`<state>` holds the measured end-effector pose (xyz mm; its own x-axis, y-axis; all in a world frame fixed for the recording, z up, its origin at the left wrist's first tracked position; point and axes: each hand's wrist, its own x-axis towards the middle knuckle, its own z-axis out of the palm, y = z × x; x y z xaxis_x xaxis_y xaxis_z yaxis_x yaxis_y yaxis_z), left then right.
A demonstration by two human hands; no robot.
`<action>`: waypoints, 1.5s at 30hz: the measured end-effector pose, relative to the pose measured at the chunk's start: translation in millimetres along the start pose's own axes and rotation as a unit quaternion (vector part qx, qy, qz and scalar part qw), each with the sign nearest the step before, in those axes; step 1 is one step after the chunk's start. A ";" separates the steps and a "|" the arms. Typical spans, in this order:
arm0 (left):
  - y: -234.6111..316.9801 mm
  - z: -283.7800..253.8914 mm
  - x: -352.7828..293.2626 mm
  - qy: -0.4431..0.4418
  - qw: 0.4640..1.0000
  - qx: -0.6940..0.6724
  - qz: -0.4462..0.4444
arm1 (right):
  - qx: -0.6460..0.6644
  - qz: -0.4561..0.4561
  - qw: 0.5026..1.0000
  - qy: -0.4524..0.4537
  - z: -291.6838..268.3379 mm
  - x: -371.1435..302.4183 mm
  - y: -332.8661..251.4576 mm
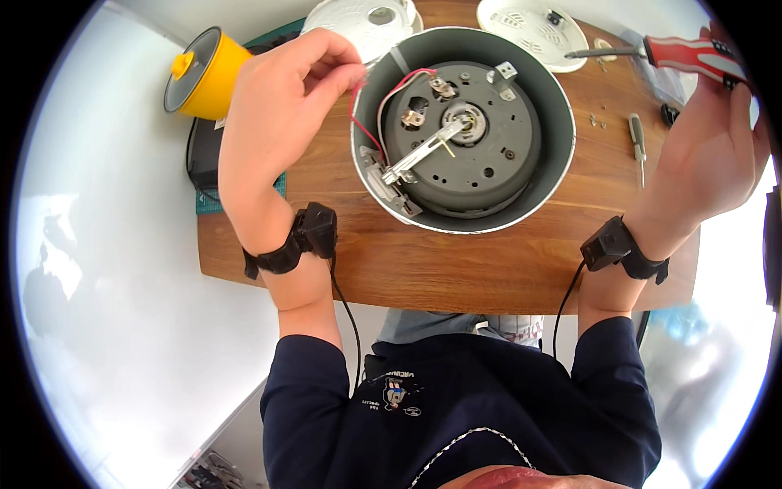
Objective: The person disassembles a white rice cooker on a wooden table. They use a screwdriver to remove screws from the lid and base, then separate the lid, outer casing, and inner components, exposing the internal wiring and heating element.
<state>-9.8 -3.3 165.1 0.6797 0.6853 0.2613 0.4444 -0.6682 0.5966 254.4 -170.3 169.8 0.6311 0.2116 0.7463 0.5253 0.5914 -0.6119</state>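
In front of me stands a round grey-green metal housing (562,155), resembling an appliance body. Inside it sits a dark grey disc (505,171) with a metal lever arm (428,152), small brackets and terminals. Over the housing's left rim, my left hand (273,114) is closed, thumb and fingertips pinching a red wire (353,106) that runs down into it. At the far right my right hand (705,155) is raised and closed around a screwdriver (684,55) with a red and grey handle, its shaft pointing left. Part of this hand is cut off by the picture's edge.
Two white plastic covers (533,33) (350,23) lie behind the housing. A smaller grey-handled screwdriver (636,137) and several small metal pieces (598,122) are on the wooden table (456,269). Back left is a yellow container (213,81) beside a black box (204,155).
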 end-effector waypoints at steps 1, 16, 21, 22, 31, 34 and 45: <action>-3.0 -0.9 1.3 0.002 1.000 -0.004 -0.002 | 0.000 0.000 1.000 -0.002 2.3 0.9 -0.6; -134.5 25.8 -16.2 0.004 0.981 -0.175 -0.081 | 0.126 0.068 0.989 -0.038 -6.0 12.9 12.1; -180.5 57.8 -23.5 0.013 0.975 -0.182 -0.126 | 0.047 -0.023 0.998 -0.021 -2.3 10.2 26.6; -182.3 60.9 -22.9 0.025 0.977 -0.178 -0.115 | 0.030 -0.030 0.999 -0.027 -4.8 11.0 29.6; -183.0 77.2 -26.0 0.071 0.969 -0.221 -0.085 | -0.329 -0.190 0.921 -0.090 12.2 -0.9 10.9; -179.5 76.6 -28.8 0.069 0.993 -0.083 -0.056 | -0.096 -0.010 0.993 -0.066 15.2 -1.5 -3.5; -189.8 77.8 -28.9 0.061 0.998 0.012 -0.011 | 0.073 -0.063 0.994 -0.055 9.3 -2.5 25.1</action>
<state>-68.4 81.2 -14.7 0.5939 0.7290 0.3405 0.4724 -0.6585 0.5859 260.6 -148.7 155.0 0.4955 0.2075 0.8435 0.5030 0.7231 -0.4734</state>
